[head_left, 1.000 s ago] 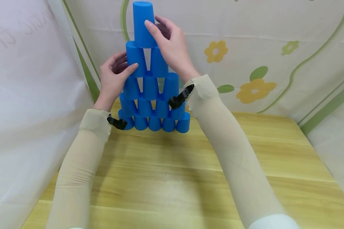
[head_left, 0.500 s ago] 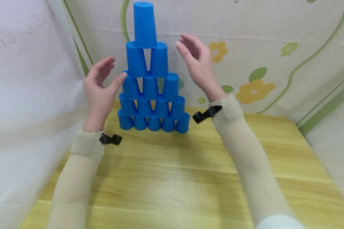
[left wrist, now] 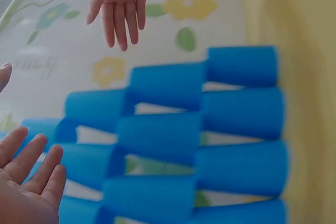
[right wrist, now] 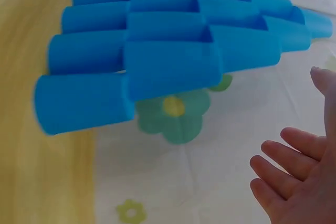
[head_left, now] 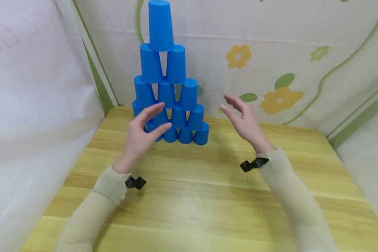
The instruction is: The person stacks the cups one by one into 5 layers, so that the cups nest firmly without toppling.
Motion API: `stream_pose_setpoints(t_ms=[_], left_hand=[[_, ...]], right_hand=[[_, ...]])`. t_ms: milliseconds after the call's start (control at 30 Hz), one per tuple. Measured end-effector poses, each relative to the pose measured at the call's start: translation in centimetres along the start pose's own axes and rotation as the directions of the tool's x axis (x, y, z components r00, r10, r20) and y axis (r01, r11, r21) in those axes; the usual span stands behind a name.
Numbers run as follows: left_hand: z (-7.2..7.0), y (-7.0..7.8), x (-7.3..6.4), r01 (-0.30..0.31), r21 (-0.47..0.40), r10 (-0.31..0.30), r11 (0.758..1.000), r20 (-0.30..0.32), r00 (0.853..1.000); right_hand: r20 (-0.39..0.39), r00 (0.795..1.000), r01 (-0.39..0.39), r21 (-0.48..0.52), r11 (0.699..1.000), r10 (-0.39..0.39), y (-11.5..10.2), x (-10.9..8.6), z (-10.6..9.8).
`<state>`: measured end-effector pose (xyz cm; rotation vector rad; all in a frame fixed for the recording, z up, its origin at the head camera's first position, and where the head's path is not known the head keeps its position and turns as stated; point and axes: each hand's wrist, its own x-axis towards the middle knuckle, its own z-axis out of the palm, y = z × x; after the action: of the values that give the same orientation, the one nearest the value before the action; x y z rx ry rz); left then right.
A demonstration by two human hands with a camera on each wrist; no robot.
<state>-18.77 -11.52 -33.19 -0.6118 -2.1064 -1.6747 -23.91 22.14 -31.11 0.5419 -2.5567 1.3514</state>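
Observation:
Blue cups stand upside down in a pyramid of several rows, with a single cup (head_left: pixel 161 26) on top of two cups in the row below. My left hand (head_left: pixel 143 134) is in front of the pyramid's lower left part, fingers spread and holding nothing; it hides some cups of the two lowest rows. To the right of the stack, apart from it, my right hand (head_left: pixel 244 119) hangs in the air with nothing in it. In the left wrist view the right hand (left wrist: pixel 123 3) shows straight fingers. The right wrist view shows the bottom right cup (right wrist: pixel 84 102) on the table.
The stack stands near the back of a wooden table (head_left: pixel 189 196). Close behind it hangs a white cloth (head_left: pixel 271 31) printed with flowers and vines. Another white cloth (head_left: pixel 44 105) borders the left side.
Both hands have come away from the cups: the right let go of the top cup and moved down and right, while the left swung out left, then lower and in front. The pyramid stays standing.

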Motion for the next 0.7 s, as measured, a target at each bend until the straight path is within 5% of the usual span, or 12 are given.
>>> stream_pose_setpoints(t_ms=[300, 700], left_hand=[[3.2, -1.4, -2.2, 0.077, -0.019, -0.073, 0.997, 0.175, 0.982], [9.2, -2.5, -3.0, 0.189, -0.031, -0.166, 0.982, 0.351, 0.922]], right_hand=[[-0.007, 0.993, -0.116, -0.019, 0.993, 0.115, 5.3, -6.2, -0.9], [-0.091, 0.948, -0.314, -0.098, 0.944, 0.305, 10.6, -11.6, -5.9]])
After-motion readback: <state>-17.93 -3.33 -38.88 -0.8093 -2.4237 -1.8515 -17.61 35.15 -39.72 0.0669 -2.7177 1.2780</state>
